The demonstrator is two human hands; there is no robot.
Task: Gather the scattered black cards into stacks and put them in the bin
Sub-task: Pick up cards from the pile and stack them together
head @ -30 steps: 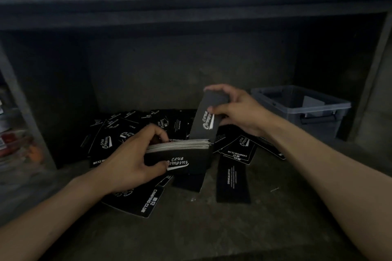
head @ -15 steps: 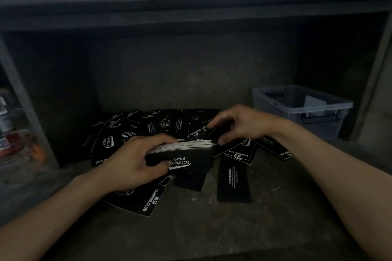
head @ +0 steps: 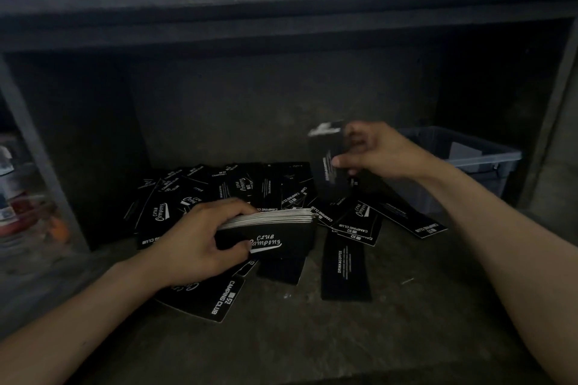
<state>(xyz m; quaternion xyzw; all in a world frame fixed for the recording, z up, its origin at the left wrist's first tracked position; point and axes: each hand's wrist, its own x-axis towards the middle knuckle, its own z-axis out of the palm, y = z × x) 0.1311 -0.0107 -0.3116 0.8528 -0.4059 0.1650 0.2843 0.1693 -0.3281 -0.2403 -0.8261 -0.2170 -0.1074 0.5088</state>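
The concrete shelf floor (head: 312, 337) carries everything. At its right rear stands the grey bin (head: 494, 157), just behind the right forearm and well apart from the left hand (head: 200, 241). Scattered black cards (head: 269, 184) lie flat across the back and middle, many overlapping. The left hand grips 1 stack (head: 275, 228) at the centre, thumb on the near face and fingers over the top edge. The stack's long axis runs left to right. The right hand (head: 378, 150) pinches 1 single card (head: 328, 166), blurred and raised on end, above and right of the stack. That card probably goes down-left onto the stack next. The right hand is nearer the bin.
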